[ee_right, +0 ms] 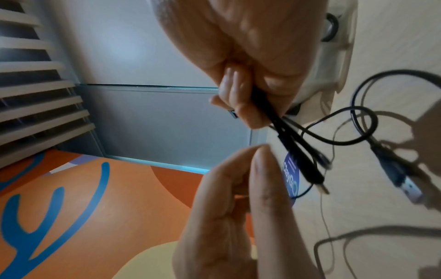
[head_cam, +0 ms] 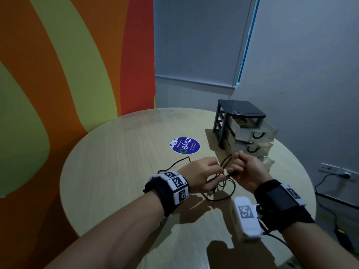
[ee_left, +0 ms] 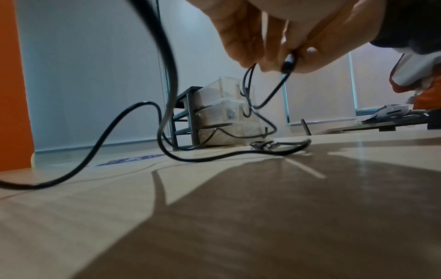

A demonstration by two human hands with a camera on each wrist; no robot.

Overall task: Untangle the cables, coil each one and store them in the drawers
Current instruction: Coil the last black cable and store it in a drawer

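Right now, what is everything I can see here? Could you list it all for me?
cable: one black tangle (whether one cable or more cannot be told), partly on the table in front of the hands, partly lifted between them
USB plug: one, black with a silver tip, hanging loose over the table
drawer unit: one, dark frame with clear drawers pulled out, far right of the table
table: one, round, pale wood
sticker: one, round, blue, middle of the table
wall socket: one, white, on the right wall with a black lead plugged in
wrist cameras: two, white and black, strapped to the wrists
left hand: pinching the cable
right hand: gripping a folded stretch of cable
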